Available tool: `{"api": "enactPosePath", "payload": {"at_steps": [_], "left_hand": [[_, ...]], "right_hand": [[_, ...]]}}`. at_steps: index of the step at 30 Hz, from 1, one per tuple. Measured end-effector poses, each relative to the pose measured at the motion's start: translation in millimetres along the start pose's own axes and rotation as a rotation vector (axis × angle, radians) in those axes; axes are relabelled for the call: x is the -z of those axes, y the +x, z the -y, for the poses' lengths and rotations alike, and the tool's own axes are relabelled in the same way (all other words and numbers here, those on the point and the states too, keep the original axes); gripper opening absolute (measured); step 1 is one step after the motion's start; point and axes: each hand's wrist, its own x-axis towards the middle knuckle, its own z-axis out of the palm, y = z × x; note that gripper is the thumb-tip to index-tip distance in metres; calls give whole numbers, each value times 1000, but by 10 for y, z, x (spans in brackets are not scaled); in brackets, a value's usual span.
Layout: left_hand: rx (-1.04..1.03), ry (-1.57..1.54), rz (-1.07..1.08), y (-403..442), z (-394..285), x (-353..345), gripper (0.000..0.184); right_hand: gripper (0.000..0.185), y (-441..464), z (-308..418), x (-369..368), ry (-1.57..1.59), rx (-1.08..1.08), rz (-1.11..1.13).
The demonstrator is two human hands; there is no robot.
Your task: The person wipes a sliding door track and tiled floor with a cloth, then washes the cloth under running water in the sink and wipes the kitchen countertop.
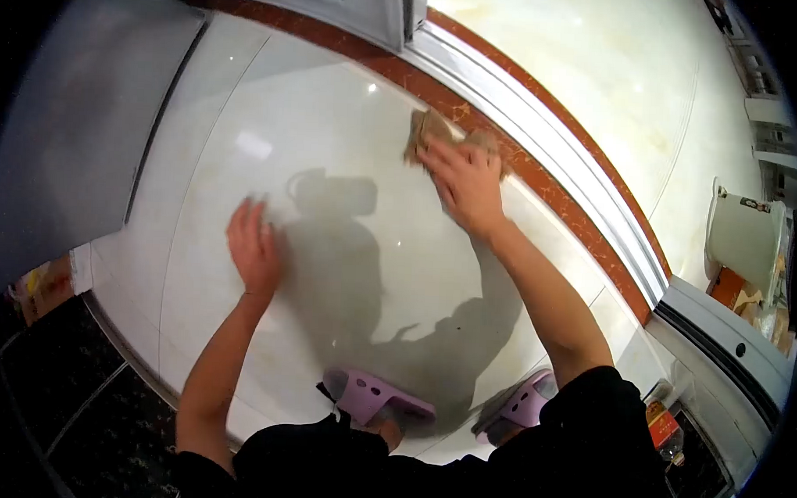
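Observation:
My right hand (469, 186) presses a brown cloth (433, 127) against the floor, along the edge of the reddish-brown border strip. The cloth is bunched and shows past the fingertips on both sides. Some of it is hidden under the palm. To the left, my left hand (256, 248) hovers over or rests on the glossy pale tile floor (324, 123); I cannot tell if it touches. Its fingers are apart, slightly blurred, and nothing is in them.
A white sliding-door track (543, 135) runs diagonally beside the reddish-brown border (550, 184). At left stands a grey panel (87, 106). Pink slippers (384, 398) are on my feet. A clear bottle with a red label (664, 427) lies at lower right; a pale bin (743, 239) stands beyond the track.

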Motion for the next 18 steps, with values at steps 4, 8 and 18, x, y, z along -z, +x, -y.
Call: {"api": "enactPosePath", "payload": {"at_steps": [4,8,18], "left_hand": [[384,29,-184,-177,375,-153,41],[414,41,-177,-190,425,-250,43],[450,62,-109,-173,416,-213,45]], "right_hand": [[38,-1064,204,-89,328,292,131],[35,-730,296,384,529,146,148],[42,2325,311,-961,83,515,44]]}}
